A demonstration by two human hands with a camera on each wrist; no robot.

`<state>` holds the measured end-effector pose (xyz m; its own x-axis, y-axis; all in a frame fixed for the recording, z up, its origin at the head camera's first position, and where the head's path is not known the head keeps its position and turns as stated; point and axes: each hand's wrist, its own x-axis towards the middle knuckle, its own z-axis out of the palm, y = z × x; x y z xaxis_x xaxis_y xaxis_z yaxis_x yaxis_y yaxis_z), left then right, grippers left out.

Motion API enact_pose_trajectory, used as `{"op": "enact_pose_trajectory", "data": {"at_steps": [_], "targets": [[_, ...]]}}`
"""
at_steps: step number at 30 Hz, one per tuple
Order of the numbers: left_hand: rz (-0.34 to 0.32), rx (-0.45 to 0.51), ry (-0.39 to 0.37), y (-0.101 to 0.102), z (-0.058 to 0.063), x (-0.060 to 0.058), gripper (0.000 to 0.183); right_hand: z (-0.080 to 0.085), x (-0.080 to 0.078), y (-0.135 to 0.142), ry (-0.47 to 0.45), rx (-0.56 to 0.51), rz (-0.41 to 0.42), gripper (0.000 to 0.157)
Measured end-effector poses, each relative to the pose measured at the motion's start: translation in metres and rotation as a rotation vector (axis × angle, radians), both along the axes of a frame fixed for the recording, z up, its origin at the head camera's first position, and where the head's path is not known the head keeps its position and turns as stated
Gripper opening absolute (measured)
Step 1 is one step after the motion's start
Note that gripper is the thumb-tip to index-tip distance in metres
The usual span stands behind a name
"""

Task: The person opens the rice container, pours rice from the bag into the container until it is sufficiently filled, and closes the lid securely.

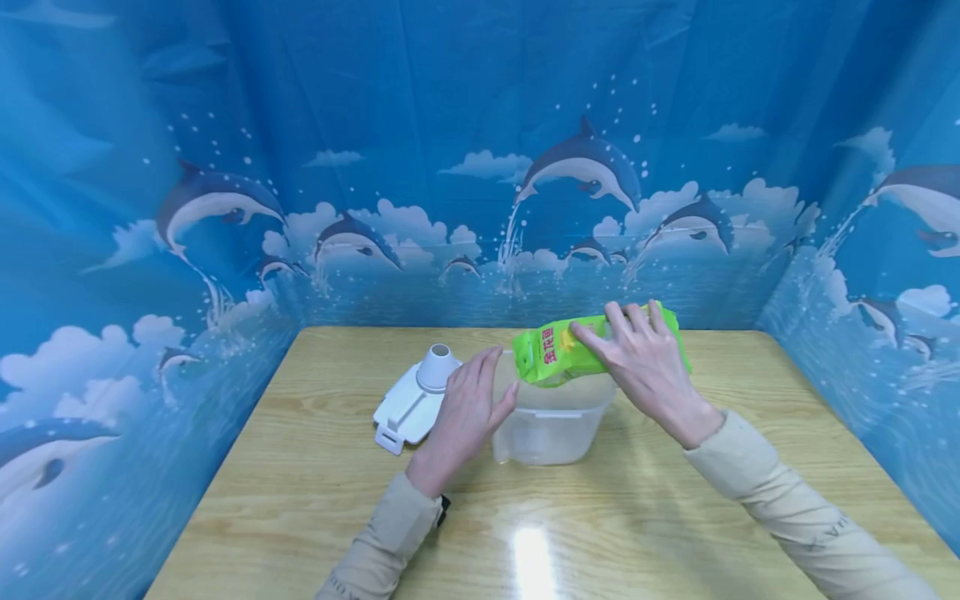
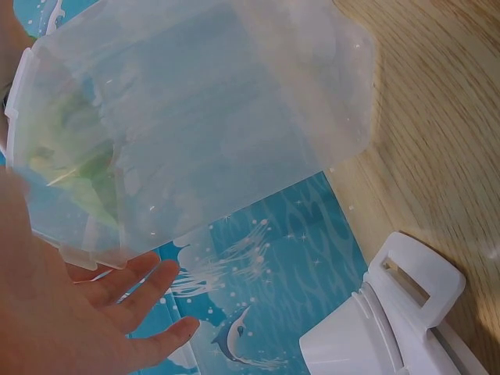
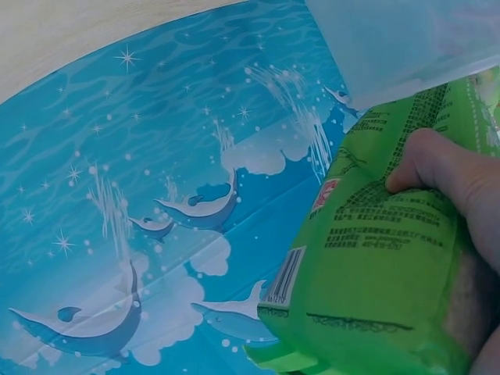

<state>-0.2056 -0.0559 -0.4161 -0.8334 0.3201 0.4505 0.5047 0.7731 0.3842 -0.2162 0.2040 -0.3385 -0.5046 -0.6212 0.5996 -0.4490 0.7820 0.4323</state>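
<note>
My right hand (image 1: 651,373) grips a green plastic packet (image 1: 542,357) with red lettering, its end tilted down over a clear plastic container (image 1: 557,437). In the right wrist view the thumb (image 3: 437,160) presses into the printed side of the packet (image 3: 367,234). On the container's left side is my left hand (image 1: 463,408), fingers extended and thumb spread. The left wrist view shows this hand (image 2: 70,312) with its fingers by the rim of the container (image 2: 234,101); green shows through the wall near the rim.
A white lid (image 1: 405,412) bearing a white cone-shaped piece (image 1: 438,368) lies on the wooden table (image 1: 300,500), left of the container. Blue dolphin-printed curtains (image 1: 465,108) stand behind the table and along both sides.
</note>
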Motion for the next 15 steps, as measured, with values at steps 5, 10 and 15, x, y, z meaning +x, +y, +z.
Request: {"op": "enact_pose_trajectory", "data": {"at_steps": [5, 10, 15], "targets": [[-0.006, 0.004, 0.013, 0.0002, -0.0006, -0.0003, 0.065, 0.0021, 0.0007, -0.0011, 0.003, 0.012, 0.003, 0.055], [-0.003, 0.004, 0.025, 0.0002, -0.001, -0.0012, 0.065, 0.0044, -0.0003, -0.0022, 0.012, 0.027, 0.002, 0.054], [-0.005, 0.009, 0.014, 0.0001, -0.0009, -0.0013, 0.065, 0.0058, -0.0013, -0.0028, 0.015, 0.027, 0.014, 0.051]]}}
